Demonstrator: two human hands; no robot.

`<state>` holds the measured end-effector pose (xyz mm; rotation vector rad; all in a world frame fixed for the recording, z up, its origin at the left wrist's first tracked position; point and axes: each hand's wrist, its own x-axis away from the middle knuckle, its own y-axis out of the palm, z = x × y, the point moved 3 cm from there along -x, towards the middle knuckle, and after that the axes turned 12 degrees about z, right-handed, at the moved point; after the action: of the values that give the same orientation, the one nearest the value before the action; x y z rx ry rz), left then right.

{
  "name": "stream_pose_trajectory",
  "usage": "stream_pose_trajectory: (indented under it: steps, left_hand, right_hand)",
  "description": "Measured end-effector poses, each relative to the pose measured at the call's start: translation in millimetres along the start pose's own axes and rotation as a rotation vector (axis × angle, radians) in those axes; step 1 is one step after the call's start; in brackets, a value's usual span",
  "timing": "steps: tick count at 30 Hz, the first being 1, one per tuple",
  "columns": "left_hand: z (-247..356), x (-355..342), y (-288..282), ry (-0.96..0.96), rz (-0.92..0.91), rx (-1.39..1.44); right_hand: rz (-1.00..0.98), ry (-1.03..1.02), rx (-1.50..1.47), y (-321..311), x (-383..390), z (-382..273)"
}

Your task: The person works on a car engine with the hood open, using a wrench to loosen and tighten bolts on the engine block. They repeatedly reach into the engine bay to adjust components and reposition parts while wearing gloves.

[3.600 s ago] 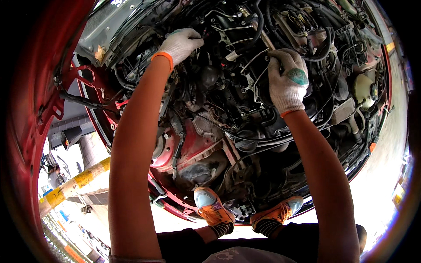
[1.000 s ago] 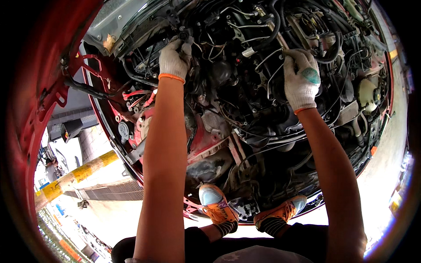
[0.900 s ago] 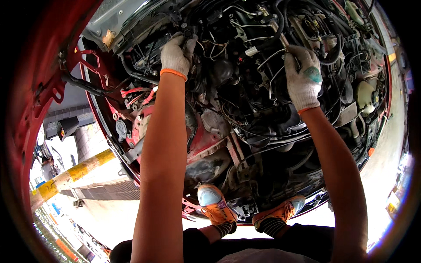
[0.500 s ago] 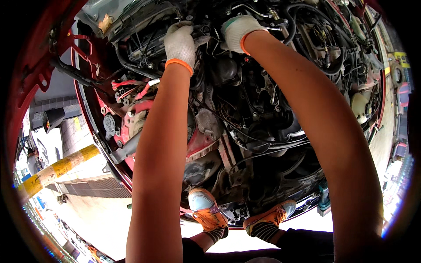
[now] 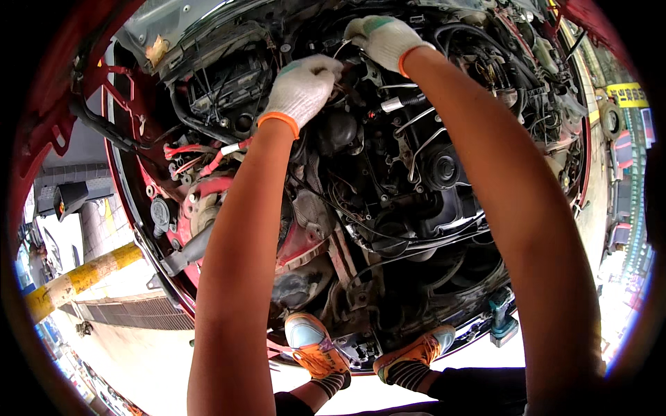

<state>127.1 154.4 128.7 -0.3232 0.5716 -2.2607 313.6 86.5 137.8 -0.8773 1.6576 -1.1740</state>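
Observation:
I stand over a car engine bay with orange-cuffed white knit gloves on both hands. My left hand [image 5: 302, 90] is curled at the upper middle of the engine, among dark hoses and wiring; what its closed fingertips hold is hidden. My right hand [image 5: 381, 41] is higher and a little to the right, fingers bent in at a thin pale wire or line [image 5: 340, 49]; its exact grip is hidden. Just below my hands lie a round black housing [image 5: 336, 128], a white-sleeved connector [image 5: 394, 104] and bent metal pipes [image 5: 423, 147].
The red raised hood [image 5: 48, 125] edges the left. A teal cordless tool [image 5: 503, 315] sits at the lower right near the front edge. My orange shoes [image 5: 312, 347] are below. A yellow-striped barrier [image 5: 83, 277] and a tire [image 5: 610, 121] are outside the car.
My right hand has left the pipe on the right and moved left and upward beside my left hand. My left hand has shifted slightly rightward, and the view has shifted, showing the cordless tool.

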Motion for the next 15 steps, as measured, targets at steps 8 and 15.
stream_pose_trajectory:
  steps: [8, 15]
  left_hand:
    - [-12, -25, 5, 0.268, 0.219, -0.264]
    - [-20, -66, 45, 0.248, 0.126, -0.058]
  right_hand:
    - [0.055, 0.375, -0.483, -11, 28, -6]
    - [0.260, 0.152, -0.556, 2, 14, 36]
